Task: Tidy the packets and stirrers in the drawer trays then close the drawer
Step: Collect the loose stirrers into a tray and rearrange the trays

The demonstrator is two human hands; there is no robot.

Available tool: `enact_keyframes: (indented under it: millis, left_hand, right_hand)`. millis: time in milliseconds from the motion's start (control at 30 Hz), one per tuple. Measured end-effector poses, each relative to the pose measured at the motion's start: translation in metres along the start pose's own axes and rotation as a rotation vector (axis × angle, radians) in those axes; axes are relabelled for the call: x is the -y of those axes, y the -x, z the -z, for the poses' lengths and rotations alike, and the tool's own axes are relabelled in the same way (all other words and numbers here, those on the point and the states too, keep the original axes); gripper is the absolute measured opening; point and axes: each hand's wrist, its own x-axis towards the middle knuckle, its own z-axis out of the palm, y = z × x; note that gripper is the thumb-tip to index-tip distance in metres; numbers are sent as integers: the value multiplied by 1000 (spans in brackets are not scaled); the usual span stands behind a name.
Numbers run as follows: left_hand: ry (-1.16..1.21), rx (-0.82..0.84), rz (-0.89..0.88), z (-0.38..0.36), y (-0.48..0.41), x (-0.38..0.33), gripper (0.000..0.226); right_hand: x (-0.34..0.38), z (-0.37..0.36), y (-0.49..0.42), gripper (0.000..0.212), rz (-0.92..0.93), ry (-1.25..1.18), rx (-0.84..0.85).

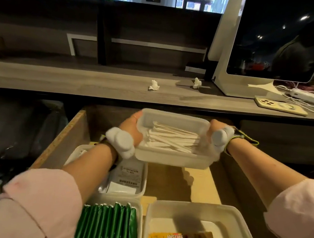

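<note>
Green packets [107,227] stand at the near edge of the drawer [62,140]; above its far end our left hand [132,130] and right hand [215,132] each grip one end of the stirrer tray [169,158]. We should keep it level and lower it squarely into the far-right corner

green packets [107,227] cut off by bottom edge, white packet [130,175] print too small to read
</note>
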Motion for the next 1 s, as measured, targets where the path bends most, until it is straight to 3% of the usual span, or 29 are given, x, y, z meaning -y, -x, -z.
enact_keyframes:
  millis: [133,300,467,533,700,767,867,1000]
  left_hand:
    - [-119,100,73,-55,5,13,73]
    - [-592,210,212,-77,20,28,76]
    - [-735,267,114,-69,20,33,73]
    - [-743,280,101,-65,15,38,70]
    - [-622,183,174,-48,-3,48,60]
    - [-644,153,194,-33,-8,54,52]
    - [-784,205,270,-6,-11,67,44]
    - [-962,297,398,31,-7,87,44]
  right_hand:
    - [-37,-16,-1,31,-82,24,71]
    - [-51,-51,-7,27,-178,-134,173]
    - [-51,-67,-3,28,-135,-126,253]
    - [-50,-69,4,35,-123,-11,259]
    - [-29,-57,21,27,85,330,-33]
    - [-11,-56,26,28,231,342,73]
    - [18,-62,28,36,352,353,426]
    - [57,-56,22,31,429,335,417]
